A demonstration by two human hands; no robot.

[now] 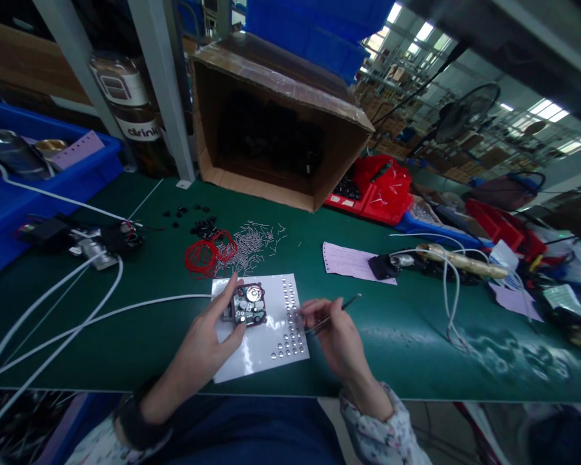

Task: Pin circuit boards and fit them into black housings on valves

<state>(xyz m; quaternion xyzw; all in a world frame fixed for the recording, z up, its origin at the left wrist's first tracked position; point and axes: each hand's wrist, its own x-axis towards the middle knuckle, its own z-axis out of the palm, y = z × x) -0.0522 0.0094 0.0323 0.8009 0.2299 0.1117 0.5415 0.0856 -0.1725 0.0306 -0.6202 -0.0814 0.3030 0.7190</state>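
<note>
My left hand (204, 349) has its thumb and fingers closed around a small open housing with a red rim and a circuit board (250, 303) inside. The housing rests on a white sheet (252, 361). Rows of small shiny round pieces (290, 316) lie along the sheet's right side. Just right of these pieces, my right hand (336, 332) grips a slim dark pen-like tool (351, 301); its lower end points left toward the sheet. Whether that end touches a piece cannot be made out.
Behind the sheet lie red rings (201, 257), a pile of small metal pins (254, 245) and black bits (203, 227). A cardboard box (271, 187) stands at the back. Cables (111, 303) cross the left; a lilac paper (346, 259) and corded parts (459, 261) lie right.
</note>
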